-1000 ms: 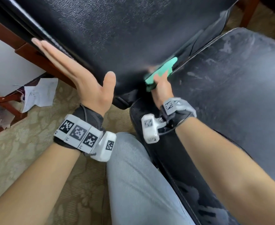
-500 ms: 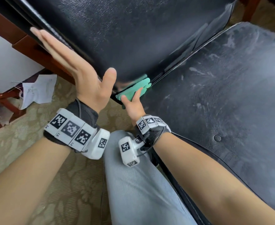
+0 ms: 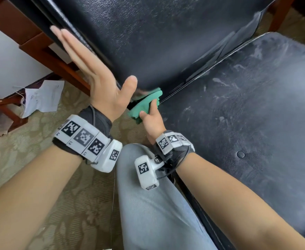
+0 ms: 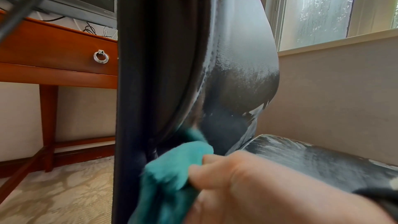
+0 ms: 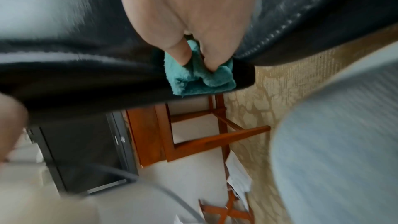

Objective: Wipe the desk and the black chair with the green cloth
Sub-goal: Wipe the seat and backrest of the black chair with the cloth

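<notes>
The black chair fills the head view: its backrest (image 3: 166,42) at the top, its scuffed seat (image 3: 247,109) on the right. My right hand (image 3: 150,114) grips the folded green cloth (image 3: 144,103) at the near end of the crease where backrest meets seat. The left wrist view shows the cloth (image 4: 172,168) bunched against the backrest's lower corner; in the right wrist view my fingers (image 5: 181,52) dig into the cloth (image 5: 200,76). My left hand (image 3: 86,69) lies flat with straight fingers against the backrest's side edge, thumb spread.
The wooden desk (image 4: 53,54) with a ring-pull drawer stands left of the chair, its leg (image 3: 58,62) close behind my left hand. Crumpled paper (image 3: 41,98) lies on the patterned carpet (image 3: 40,177). My knee in grey trousers (image 3: 157,204) is beside the seat edge.
My right hand has slid the cloth along the crease between backrest and seat toward me, from mid-crease to the chair's near corner. The left hand has stayed flat on the backrest edge.
</notes>
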